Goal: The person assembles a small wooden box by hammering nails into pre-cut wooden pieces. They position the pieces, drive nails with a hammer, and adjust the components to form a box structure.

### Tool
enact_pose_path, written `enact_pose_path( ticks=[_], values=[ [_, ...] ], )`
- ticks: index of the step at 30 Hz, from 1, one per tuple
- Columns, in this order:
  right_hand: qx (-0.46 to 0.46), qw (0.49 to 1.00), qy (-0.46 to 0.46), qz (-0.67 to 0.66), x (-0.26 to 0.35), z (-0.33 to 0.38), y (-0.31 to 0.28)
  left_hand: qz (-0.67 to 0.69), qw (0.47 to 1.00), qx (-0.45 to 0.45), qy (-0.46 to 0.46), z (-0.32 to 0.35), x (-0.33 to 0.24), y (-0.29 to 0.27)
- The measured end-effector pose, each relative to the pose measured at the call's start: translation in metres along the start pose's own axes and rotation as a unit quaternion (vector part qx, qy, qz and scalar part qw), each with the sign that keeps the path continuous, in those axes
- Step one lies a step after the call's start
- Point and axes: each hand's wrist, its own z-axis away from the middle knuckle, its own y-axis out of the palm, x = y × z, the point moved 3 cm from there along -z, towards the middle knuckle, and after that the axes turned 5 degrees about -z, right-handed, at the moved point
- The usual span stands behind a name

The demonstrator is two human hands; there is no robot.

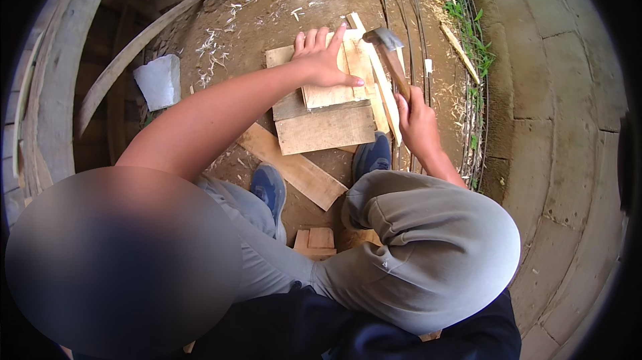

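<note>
My left hand [326,60] lies spread over a pale wooden board [328,97], its thumb and fingers apart. Beneath that board are wider planks [326,134] laid side by side, some weathered grey. In my right hand [419,120] is a hammer [400,80], gripped by its wooden handle. The dark metal hammer head [382,37] is raised at the board's upper right corner; whether it touches the wood I cannot tell. A long narrow strip of wood [389,104] runs along the board's right side.
A loose plank [304,172] lies on the dirt between my shoes, with small wood blocks [314,241] nearer me. A white block [159,82] stands at the left by wooden beams [137,52]. Thin dark rods [422,25] and a block wall [528,126] run along the right.
</note>
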Motion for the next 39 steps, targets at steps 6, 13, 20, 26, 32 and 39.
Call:
enact_pose_path(
  ticks=[6, 13, 20, 26, 32, 39],
  values=[
    [0.016, 0.997, 0.064, -0.048, 0.013, -0.038, -0.019, -0.004, 1.0, 0.005, -0.017, 0.0, 0.002, 0.001],
    [0.005, 0.988, -0.062, -0.141, 0.012, -0.121, 0.014, -0.015, 1.0, -0.003, 0.002, -0.005, -0.009, -0.001],
    [0.012, 0.972, -0.175, -0.153, 0.006, -0.139, 0.043, -0.011, 0.999, -0.029, 0.015, -0.002, -0.004, 0.003],
    [0.033, 0.977, -0.185, -0.099, 0.001, -0.148, 0.044, -0.008, 0.998, -0.052, 0.024, -0.002, -0.004, 0.006],
    [0.121, 0.97, -0.194, -0.08, 0.003, -0.158, 0.04, -0.015, 0.997, -0.071, 0.03, -0.001, -0.004, 0.005],
    [0.142, 0.967, -0.171, -0.126, -0.006, -0.165, 0.044, -0.022, 0.997, -0.075, 0.027, -0.004, -0.005, 0.009]
  ],
)
